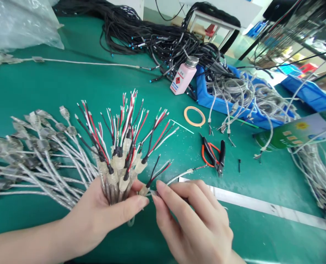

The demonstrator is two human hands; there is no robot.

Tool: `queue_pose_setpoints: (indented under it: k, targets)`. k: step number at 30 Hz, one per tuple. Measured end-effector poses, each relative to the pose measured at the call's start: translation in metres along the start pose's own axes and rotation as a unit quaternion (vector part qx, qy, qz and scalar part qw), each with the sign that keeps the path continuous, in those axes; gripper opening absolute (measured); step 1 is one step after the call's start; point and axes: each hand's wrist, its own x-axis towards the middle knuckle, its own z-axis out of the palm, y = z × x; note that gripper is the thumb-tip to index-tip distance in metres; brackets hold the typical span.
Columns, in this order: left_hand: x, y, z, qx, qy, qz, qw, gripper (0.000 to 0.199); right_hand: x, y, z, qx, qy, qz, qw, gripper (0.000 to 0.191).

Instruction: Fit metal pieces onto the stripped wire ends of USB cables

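My left hand (pixel 97 212) is wrapped round a bundle of clear-sheathed cables (pixel 124 181). Their stripped ends fan upward in red, black, white and green wires (pixel 130 121). Long tails with plugs (pixel 43 143) spread over the mat to the left. One cable end (pixel 145 190) leans out to the right, held near my left thumb. My right hand (pixel 192 216) is closed in a pinch right beside that end; a small pale piece shows at its fingertips, too small to name. Another cable (pixel 179 176) lies just behind my right fingers.
Orange-and-black cutters (pixel 214 154), a tape ring (pixel 194 116) and a pink bottle (pixel 183 77) stand or lie beyond my hands. Blue bins (pixel 207 93) hold coiled cables. Black cables (pixel 163 40) pile up at the back. A green can (pixel 297 130) and a white strip (pixel 262 207) are right.
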Motion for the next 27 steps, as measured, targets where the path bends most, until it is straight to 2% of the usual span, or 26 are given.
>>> queue_pose_setpoints:
  k: [12, 17, 22, 27]
  targets:
    - [0.002, 0.001, 0.001, -0.004, -0.003, 0.003, 1.000, 0.015, -0.004, -0.001, -0.001, -0.073, 0.020, -0.022, 0.997, 0.018]
    - [0.001, 0.002, 0.000, -0.012, 0.034, -0.006, 0.999, 0.018, -0.001, 0.001, -0.004, -0.019, 0.018, -0.018, 1.000, 0.019]
    - [-0.002, 0.014, 0.011, -0.032, 0.090, -0.020, 0.995, 0.020, 0.001, 0.003, -0.005, 0.037, -0.006, 0.021, 0.999, 0.017]
    - [-0.002, 0.020, 0.014, -0.030, 0.086, -0.012, 0.996, 0.016, 0.002, 0.003, -0.003, 0.067, -0.008, 0.046, 0.997, 0.013]
